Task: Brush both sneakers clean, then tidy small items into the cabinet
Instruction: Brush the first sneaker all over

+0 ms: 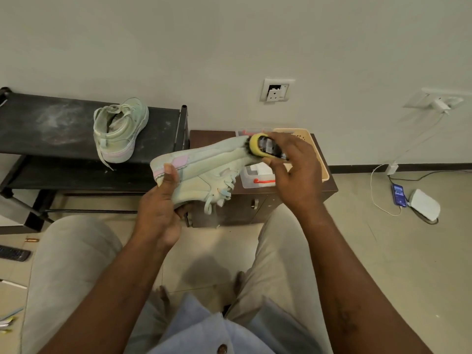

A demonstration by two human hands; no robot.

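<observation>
My left hand (159, 210) grips a pale green sneaker (204, 167) with pink patches by its heel, sole up and away from me, laces dangling. My right hand (293, 164) holds a yellow brush (263, 148) with dark bristles against the sneaker's toe end. The second pale green sneaker (118, 129) stands on the top of a black shoe rack (51, 126) at the left. A low brown cabinet (255, 208) stands behind the held sneaker, its door closed.
On the cabinet top sit a clear plastic box with a red latch (258, 176) and a beige basket (309, 139). A phone (399, 195) on a cable and a white device (425, 204) lie on the floor at right. My knees frame the tiled floor.
</observation>
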